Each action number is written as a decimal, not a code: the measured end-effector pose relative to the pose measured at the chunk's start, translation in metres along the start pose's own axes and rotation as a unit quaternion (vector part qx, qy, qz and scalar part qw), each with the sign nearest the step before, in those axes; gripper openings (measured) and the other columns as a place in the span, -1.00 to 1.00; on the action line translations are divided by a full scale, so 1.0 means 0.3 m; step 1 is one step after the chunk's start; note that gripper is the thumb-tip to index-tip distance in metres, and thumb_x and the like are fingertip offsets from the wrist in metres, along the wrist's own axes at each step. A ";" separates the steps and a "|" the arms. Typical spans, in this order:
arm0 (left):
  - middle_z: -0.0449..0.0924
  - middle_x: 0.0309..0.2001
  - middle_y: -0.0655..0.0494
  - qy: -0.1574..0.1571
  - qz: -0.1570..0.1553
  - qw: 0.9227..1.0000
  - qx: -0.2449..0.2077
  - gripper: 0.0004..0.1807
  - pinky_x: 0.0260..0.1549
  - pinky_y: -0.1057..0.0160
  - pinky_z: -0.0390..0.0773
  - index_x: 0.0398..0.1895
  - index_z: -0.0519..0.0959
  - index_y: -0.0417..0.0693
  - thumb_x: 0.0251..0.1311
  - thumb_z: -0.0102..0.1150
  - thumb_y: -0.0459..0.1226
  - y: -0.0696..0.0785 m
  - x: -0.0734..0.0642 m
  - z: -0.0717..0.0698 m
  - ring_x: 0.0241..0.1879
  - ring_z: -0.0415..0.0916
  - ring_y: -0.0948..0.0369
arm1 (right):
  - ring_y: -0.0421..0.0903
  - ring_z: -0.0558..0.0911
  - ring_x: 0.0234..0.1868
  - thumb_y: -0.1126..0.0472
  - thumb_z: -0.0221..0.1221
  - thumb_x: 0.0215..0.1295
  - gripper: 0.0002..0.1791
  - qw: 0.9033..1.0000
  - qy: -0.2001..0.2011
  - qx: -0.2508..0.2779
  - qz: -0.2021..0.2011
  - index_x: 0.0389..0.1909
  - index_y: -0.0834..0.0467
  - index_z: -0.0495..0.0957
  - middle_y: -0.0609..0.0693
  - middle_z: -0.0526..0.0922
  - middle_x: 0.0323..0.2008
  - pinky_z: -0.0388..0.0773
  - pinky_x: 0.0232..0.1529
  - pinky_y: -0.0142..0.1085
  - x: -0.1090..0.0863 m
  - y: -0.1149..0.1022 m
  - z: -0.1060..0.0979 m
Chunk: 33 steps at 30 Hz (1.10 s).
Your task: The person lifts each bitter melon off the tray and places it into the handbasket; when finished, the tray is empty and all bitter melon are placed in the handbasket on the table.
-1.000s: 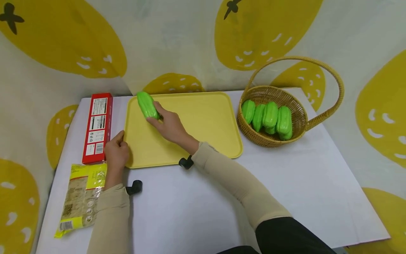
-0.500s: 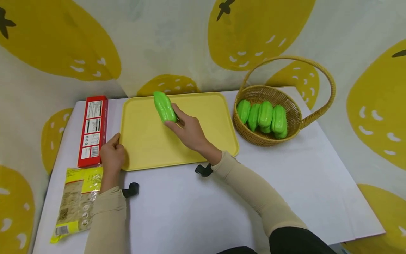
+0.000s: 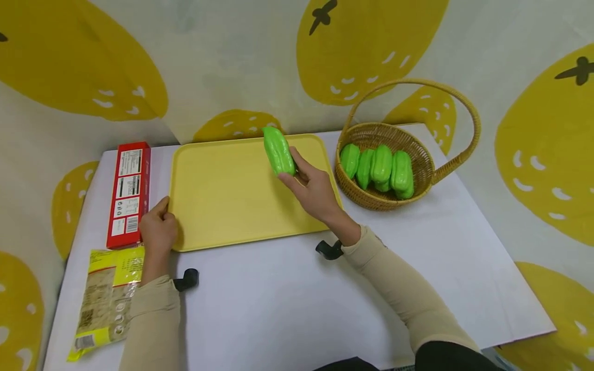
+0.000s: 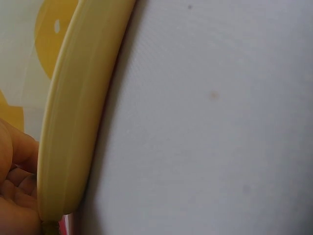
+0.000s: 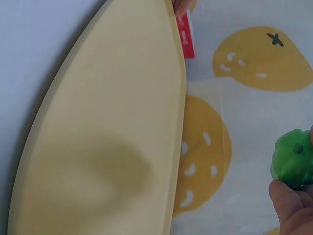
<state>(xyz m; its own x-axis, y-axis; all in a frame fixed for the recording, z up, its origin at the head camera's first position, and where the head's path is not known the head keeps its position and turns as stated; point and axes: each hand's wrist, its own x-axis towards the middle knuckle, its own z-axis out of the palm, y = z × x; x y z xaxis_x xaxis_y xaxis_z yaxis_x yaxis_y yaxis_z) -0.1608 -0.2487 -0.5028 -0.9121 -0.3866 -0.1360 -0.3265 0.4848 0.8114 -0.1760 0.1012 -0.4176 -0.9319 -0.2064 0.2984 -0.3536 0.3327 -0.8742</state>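
My right hand (image 3: pixel 316 191) holds a glossy, lobed green pepper (image 3: pixel 278 151) above the right part of the yellow tray (image 3: pixel 223 193), thumb on one side and fingers on the other. In the right wrist view the blunt end of the pepper (image 5: pixel 293 159) shows at the right edge. My left hand (image 3: pixel 159 229) grips the tray's left rim near its front corner. The left wrist view shows fingers curled at the tray's edge (image 4: pixel 73 122). To the right of the tray stands a wicker basket (image 3: pixel 378 202) with several more green peppers (image 3: pixel 381 162) inside.
A red box (image 3: pixel 125 196) with white labels lies left of the tray. In front of it is a yellow, partly see-through packet (image 3: pixel 104 299), partly covered by the left forearm. The basket's tall handle (image 3: pixel 468 139) arches upward. A patterned cloth hangs behind the white table (image 3: pixel 278 299).
My right hand has carried the green pepper rightward, from over the tray's left end to over its right part. My left hand stays at the tray's left rim. The head view has shifted slightly.
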 end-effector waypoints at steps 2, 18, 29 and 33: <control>0.34 0.48 -0.05 -0.003 -0.003 1.000 0.001 -0.41 0.45 -0.03 0.34 0.50 0.31 0.05 0.42 -0.21 -0.39 0.002 -0.002 0.000 0.48 0.31 0.01 | 0.03 0.45 0.44 0.19 0.21 0.44 -0.25 1.000 0.008 0.001 0.009 0.56 0.20 0.14 0.22 0.28 0.52 0.56 0.25 -0.25 -0.012 0.010 -0.035; 0.34 0.48 0.01 -0.002 -0.014 1.000 0.013 -0.40 0.36 0.03 0.42 0.50 0.32 0.09 0.41 -0.22 -0.39 0.009 -0.005 0.001 0.39 0.39 0.05 | 0.04 0.50 0.39 0.18 0.23 0.43 -0.26 0.991 0.097 -0.056 0.068 0.54 0.20 0.17 0.18 0.34 0.47 0.54 0.17 -0.47 -0.123 0.093 -0.259; 0.26 0.53 0.07 -0.019 -0.036 0.999 0.007 -0.41 0.47 0.00 0.33 0.53 0.24 0.19 0.47 -0.22 -0.34 0.003 -0.005 -0.003 0.51 0.26 0.08 | 0.04 0.55 0.33 0.14 0.24 0.43 -0.27 0.980 0.133 -0.124 0.080 0.53 0.21 0.22 0.18 0.41 0.42 0.52 0.12 -0.58 -0.151 0.141 -0.339; 0.25 0.53 0.05 -0.022 -0.031 0.999 0.010 -0.42 0.49 -0.02 0.30 0.53 0.23 0.18 0.48 -0.21 -0.33 0.003 -0.005 -0.001 0.54 0.22 0.06 | 0.02 0.58 0.29 0.10 0.23 0.44 -0.27 0.975 0.148 -0.143 0.086 0.53 0.22 0.22 0.16 0.43 0.41 0.51 0.04 -0.62 -0.152 0.169 -0.361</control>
<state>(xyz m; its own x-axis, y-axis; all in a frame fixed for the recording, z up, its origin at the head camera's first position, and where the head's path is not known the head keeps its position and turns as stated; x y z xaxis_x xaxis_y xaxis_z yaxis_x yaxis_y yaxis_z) -0.1597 -0.2479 -0.5017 -0.8997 -0.3815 -0.2122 -0.3882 0.4771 0.7885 -0.1603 0.2270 -0.4340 -0.9470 0.1346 0.2915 -0.1594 0.5911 -0.7907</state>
